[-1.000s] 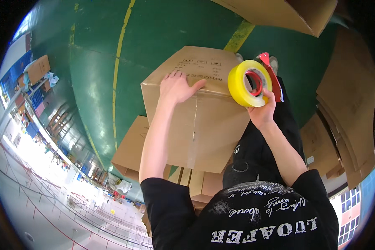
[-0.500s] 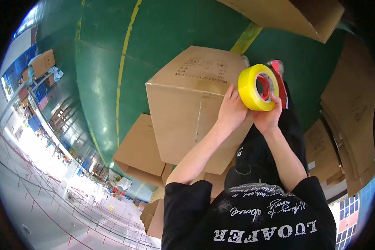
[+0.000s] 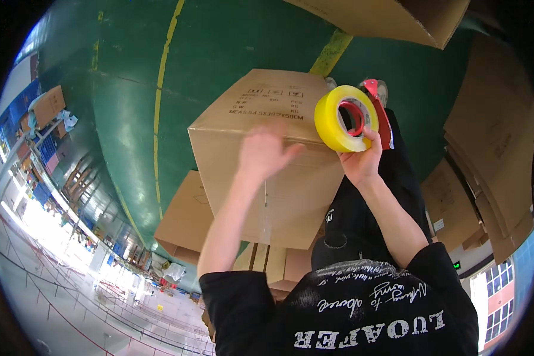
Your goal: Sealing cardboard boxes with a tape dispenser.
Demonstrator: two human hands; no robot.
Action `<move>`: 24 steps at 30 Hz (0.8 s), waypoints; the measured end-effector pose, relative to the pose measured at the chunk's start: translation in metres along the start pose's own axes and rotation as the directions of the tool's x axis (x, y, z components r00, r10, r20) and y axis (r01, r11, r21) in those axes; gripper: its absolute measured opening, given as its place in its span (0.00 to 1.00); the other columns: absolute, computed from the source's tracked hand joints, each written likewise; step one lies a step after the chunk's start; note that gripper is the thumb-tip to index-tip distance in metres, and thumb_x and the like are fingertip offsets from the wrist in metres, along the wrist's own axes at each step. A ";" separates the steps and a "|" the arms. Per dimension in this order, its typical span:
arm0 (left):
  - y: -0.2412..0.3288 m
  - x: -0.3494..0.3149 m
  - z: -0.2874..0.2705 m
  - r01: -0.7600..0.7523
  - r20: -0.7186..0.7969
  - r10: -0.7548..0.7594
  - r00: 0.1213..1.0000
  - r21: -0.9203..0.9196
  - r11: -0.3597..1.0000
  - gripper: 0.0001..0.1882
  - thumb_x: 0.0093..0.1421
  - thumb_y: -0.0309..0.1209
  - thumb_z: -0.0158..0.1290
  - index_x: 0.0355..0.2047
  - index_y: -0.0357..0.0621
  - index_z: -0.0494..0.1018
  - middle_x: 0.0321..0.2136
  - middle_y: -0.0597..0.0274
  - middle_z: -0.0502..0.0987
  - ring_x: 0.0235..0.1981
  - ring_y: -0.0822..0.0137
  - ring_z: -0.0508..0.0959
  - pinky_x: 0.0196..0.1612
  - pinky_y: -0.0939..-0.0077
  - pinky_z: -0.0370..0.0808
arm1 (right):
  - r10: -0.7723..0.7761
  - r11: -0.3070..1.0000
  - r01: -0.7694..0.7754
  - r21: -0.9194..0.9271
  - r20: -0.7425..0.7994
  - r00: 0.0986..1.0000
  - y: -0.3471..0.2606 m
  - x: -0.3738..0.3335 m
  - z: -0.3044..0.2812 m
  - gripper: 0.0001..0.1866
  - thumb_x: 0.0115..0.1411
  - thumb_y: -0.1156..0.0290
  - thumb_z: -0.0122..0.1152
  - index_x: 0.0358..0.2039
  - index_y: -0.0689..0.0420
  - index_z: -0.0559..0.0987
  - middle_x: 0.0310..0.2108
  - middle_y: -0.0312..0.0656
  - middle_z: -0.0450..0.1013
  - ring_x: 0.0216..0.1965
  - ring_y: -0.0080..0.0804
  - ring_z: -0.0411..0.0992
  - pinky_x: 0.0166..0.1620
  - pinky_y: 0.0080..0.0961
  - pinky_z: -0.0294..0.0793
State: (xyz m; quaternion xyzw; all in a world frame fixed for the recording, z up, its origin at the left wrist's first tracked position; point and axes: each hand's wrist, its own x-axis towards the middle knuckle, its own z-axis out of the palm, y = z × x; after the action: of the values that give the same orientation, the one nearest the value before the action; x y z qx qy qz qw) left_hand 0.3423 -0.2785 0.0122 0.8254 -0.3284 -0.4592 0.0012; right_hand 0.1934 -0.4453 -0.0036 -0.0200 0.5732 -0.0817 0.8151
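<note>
Right grip (image 3: 360,165) grasps the yellow tape roll (image 3: 327,123), blocking my view of one corner of the carton (image 3: 213,163); blurred left grip (image 3: 263,152) spreads, released, over its edge. Another box (image 3: 187,207) juts out left.

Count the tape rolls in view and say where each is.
1: the yellow roll, on the red dispenser in the right hand. Others may be hidden.
</note>
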 end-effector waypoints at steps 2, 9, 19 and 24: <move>-0.043 -0.002 -0.013 0.090 -0.058 -0.085 0.995 0.079 0.993 0.34 0.59 0.57 0.49 0.50 0.37 0.71 0.41 0.47 0.78 0.47 0.52 0.77 0.53 0.57 0.71 | 0.002 1.000 -0.002 0.023 -0.018 1.000 -0.003 0.000 -0.002 0.17 0.55 0.59 0.58 0.42 0.52 0.73 0.35 0.32 0.76 0.43 0.29 0.74 0.53 0.31 0.69; -0.119 -0.004 -0.012 0.045 -0.393 0.088 0.915 0.315 0.948 0.36 0.59 0.59 0.47 0.48 0.35 0.74 0.44 0.45 0.78 0.50 0.52 0.76 0.64 0.55 0.59 | 0.023 1.000 -0.023 0.016 -0.033 0.999 0.006 0.002 -0.001 0.14 0.55 0.58 0.58 0.40 0.50 0.75 0.36 0.30 0.76 0.43 0.27 0.74 0.52 0.29 0.69; 0.066 0.018 0.065 -0.456 -0.150 0.445 0.883 -0.050 0.888 0.29 0.52 0.51 0.56 0.45 0.40 0.74 0.42 0.55 0.76 0.51 0.57 0.72 0.59 0.59 0.63 | 0.047 0.998 -0.050 0.045 0.056 0.997 -0.004 -0.002 -0.004 0.21 0.56 0.56 0.55 0.49 0.51 0.72 0.45 0.35 0.75 0.49 0.30 0.73 0.55 0.32 0.68; 0.103 -0.004 0.089 -0.392 -0.371 0.429 0.824 0.174 0.903 0.31 0.54 0.46 0.56 0.54 0.40 0.69 0.52 0.54 0.71 0.60 0.55 0.65 0.66 0.50 0.52 | 0.019 0.997 -0.026 0.071 0.097 0.995 -0.050 -0.018 0.009 0.19 0.57 0.56 0.53 0.46 0.51 0.75 0.42 0.36 0.77 0.46 0.32 0.74 0.51 0.34 0.70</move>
State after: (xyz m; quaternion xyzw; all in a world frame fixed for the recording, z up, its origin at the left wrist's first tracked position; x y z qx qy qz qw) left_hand 0.2176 -0.3301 -0.0051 0.8105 -0.5114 -0.2544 0.1301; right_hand 0.1900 -0.4924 0.0226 0.0120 0.5304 -0.0919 0.8427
